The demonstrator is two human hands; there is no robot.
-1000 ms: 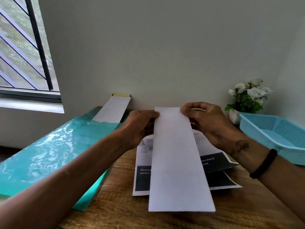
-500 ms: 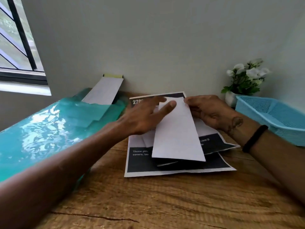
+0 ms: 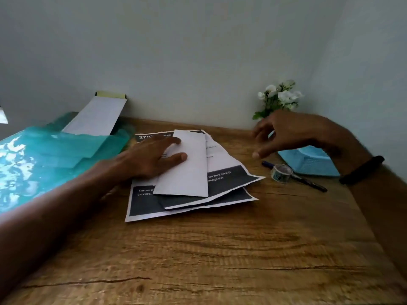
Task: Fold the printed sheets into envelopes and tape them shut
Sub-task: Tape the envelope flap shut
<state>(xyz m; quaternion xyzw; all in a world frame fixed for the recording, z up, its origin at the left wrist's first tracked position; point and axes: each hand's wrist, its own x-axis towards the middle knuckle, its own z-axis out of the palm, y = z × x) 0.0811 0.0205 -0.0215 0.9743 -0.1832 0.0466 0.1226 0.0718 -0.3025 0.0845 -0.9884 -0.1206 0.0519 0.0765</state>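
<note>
A folded white sheet lies on top of a loose stack of printed sheets with dark bands in the middle of the wooden table. My left hand rests flat on the folded sheet's left side, fingers spread. My right hand hovers in the air to the right of the stack with fingers apart, holding nothing. A roll of clear tape lies just below and in front of that hand, beside a dark pen.
A light blue plastic basket stands at the right, partly behind my right hand. A small pot of white flowers is against the wall. Teal plastic folders with a white folded sheet cover the left side.
The folded sheet went from held up in both hands to lying on the stack. My right hand let go and moved right, above the tape. The view tilted down.
</note>
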